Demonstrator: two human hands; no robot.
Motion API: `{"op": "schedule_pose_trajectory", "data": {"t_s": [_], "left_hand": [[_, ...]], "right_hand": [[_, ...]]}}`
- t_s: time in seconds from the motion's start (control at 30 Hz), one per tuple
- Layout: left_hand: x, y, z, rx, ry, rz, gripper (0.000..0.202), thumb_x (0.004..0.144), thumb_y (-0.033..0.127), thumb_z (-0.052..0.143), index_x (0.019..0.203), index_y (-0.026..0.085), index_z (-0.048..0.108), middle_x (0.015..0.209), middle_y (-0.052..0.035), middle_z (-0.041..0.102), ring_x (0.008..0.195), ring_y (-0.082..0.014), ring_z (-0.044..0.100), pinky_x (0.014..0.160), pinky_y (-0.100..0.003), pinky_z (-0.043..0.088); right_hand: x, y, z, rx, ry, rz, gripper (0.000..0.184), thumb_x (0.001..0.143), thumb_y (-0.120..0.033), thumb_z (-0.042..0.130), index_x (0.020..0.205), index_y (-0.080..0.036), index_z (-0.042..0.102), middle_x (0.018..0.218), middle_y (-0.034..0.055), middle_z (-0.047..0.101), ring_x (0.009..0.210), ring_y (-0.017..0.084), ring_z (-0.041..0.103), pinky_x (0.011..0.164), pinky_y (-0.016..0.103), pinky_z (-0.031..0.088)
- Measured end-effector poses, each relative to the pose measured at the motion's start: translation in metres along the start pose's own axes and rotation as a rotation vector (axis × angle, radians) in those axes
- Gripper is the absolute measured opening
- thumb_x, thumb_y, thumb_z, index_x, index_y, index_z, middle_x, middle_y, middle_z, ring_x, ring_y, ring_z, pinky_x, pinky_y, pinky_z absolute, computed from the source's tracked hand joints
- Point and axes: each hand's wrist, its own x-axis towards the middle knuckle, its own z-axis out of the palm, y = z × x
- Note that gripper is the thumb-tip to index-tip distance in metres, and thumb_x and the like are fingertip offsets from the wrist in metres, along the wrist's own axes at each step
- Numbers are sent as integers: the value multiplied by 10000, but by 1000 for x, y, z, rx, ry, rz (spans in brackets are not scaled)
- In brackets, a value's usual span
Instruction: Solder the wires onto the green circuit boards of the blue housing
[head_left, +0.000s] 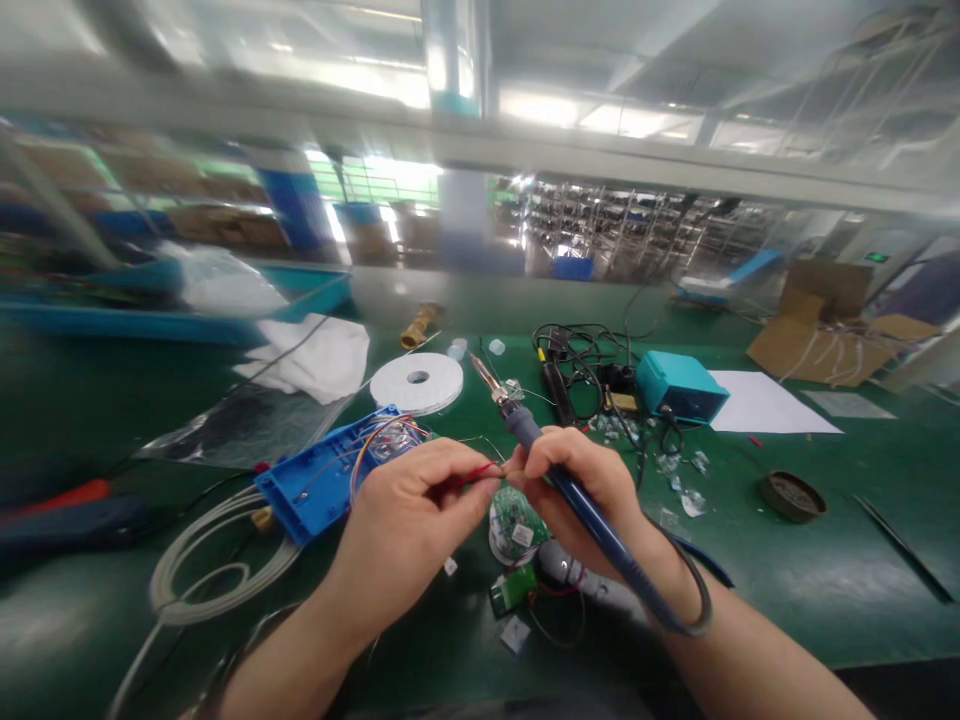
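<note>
My left hand pinches a thin red wire between thumb and forefinger. My right hand is closed around a blue soldering iron, its metal tip pointing up and away to the left. The right fingertips meet the left ones at the wire's end; whether they grip the wire too is hard to see. Just below the hands sits a round green circuit board, with a smaller green board in front of it. Left of them a blue plastic housing holds several coloured wires.
A white reel lies behind the housing, with a coiled grey cable at left. A teal soldering station, tangled black cords and a round tin are on the right. A blue tray stands at the back left.
</note>
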Motion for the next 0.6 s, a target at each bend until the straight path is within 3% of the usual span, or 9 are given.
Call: {"op": "schedule_pose_trajectory", "data": {"t_s": [0.1,0.3,0.43,0.6], "left_hand": [[5,-7,4,18,45,56,98,787,303,651,815,219,691,885,7,650,793,-121,596,695,-207,476],[9,-29,11,35,-47,71,89,808,253,604,796,207,679,895,-19,629,817,-133,590,715,-215,483],[0,-57,25,77,-51,-13,107,822,252,576,783,196,658,877,-25,618,800,-132,581,718,-221,473],[-14,-82,47,92,-67,-191,154,836,295,549,777,197,652,865,-22,612,635,-108,524,560,-221,424]], "right_hand": [[1,8,1,18,-42,23,210,765,-20,533,834,-217,528,851,-4,615,744,117,604,686,246,481],[-1,27,2,-1,-140,88,169,788,-53,538,829,-217,542,831,-3,627,729,119,594,684,244,470],[-7,34,-14,-138,-126,179,96,818,-149,600,882,-220,594,884,30,654,794,153,610,715,276,486],[-31,37,-44,-70,-41,199,271,853,-271,594,1122,-265,628,792,42,695,696,195,640,635,335,506]]}}
